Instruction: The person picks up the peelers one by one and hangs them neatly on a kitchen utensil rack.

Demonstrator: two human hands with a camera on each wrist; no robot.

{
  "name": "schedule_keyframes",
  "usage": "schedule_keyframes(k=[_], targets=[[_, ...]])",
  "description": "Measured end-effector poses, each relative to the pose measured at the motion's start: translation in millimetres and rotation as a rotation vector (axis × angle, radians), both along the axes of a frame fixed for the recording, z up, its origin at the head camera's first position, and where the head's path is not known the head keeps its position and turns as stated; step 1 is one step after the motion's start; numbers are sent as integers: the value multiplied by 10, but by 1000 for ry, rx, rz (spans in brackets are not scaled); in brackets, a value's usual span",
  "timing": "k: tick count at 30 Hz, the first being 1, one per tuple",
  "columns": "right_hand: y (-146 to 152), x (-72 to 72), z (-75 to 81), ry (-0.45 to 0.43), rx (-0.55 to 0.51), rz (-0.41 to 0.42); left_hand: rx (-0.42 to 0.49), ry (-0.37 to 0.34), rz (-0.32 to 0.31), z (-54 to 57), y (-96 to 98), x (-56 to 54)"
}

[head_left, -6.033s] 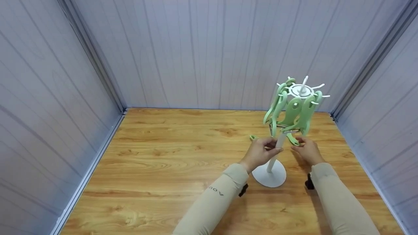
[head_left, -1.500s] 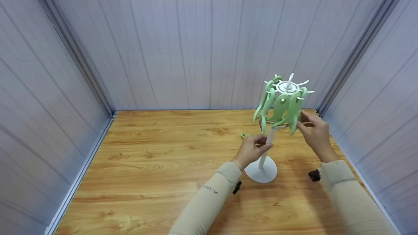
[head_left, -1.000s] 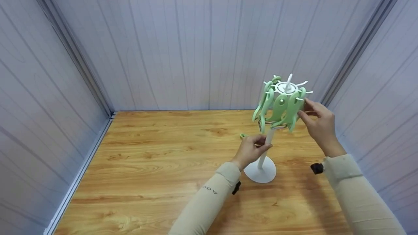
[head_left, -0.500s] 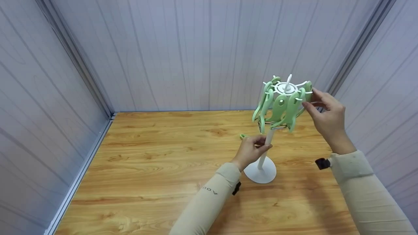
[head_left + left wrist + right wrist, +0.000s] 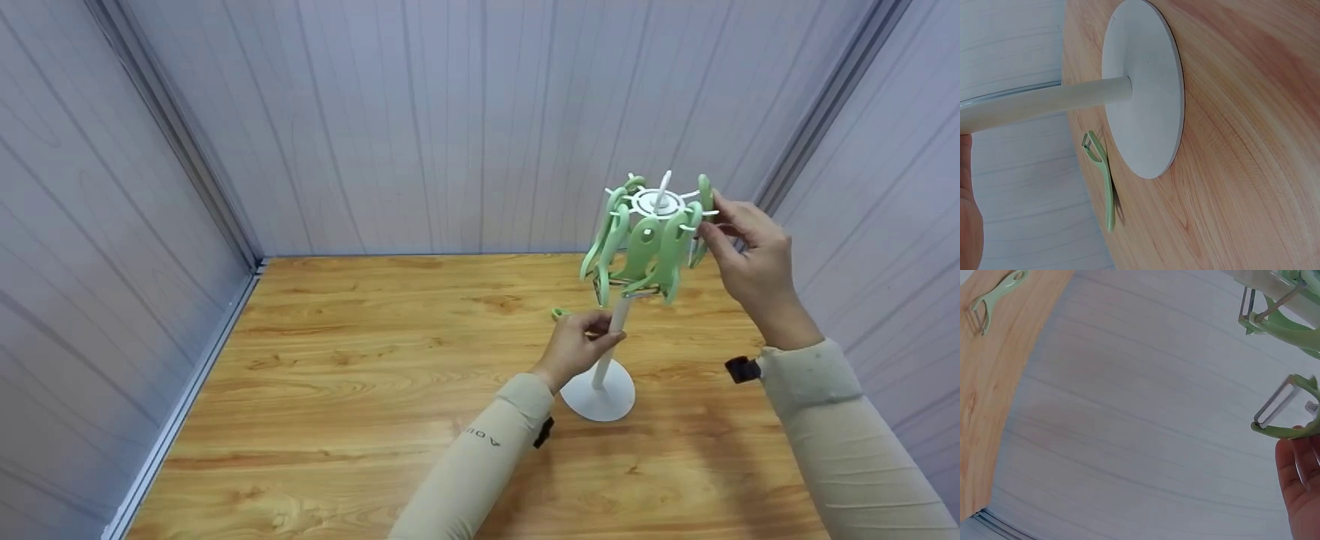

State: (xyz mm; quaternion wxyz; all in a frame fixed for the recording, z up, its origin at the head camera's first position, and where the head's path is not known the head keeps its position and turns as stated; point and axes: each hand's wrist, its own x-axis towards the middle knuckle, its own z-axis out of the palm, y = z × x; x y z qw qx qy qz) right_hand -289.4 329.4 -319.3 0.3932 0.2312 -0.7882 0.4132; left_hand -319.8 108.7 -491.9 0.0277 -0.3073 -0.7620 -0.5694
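My left hand (image 5: 574, 341) grips the white pole (image 5: 619, 313) of a rotating utensil stand, below its ring of hooks (image 5: 658, 201). Several green Y-shaped peelers (image 5: 643, 244) hang from those hooks by the holes in their handles. At the ring's right side my right hand (image 5: 754, 259) pinches another green peeler (image 5: 705, 187), handle end up, beside a hook; whether the hook passes through its hole I cannot tell. In the right wrist view this peeler (image 5: 1275, 432) shows its metal blade, near the fingers. The stand's round white base (image 5: 1148, 129) sits flat on the table.
One more green peeler (image 5: 1107, 188) lies on the wooden table (image 5: 390, 375) behind the stand, mostly hidden by my left hand in the head view. Pale panel walls (image 5: 450, 127) enclose the table at the back and both sides.
My right hand has risen from the tabletop with a peeler, up to the hook ring's right side; the peeler's handle end now stands higher. My left hand keeps its grip on the pole.
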Motion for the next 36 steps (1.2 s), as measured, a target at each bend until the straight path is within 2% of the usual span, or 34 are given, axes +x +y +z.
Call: schedule_keyframes(k=[12,19,28,36], targets=[[-15,-14,-110,35,59,46,2,1,-4,-6,11,9],[-71,3,-141,59,33,84,15,-14,4,3,2,6],[-142,67,-163,0,-17,124,23,-8,21,-6,5,-25],[-184,67,-191,7,-56,156,28,-23,31,6,-19,-14]])
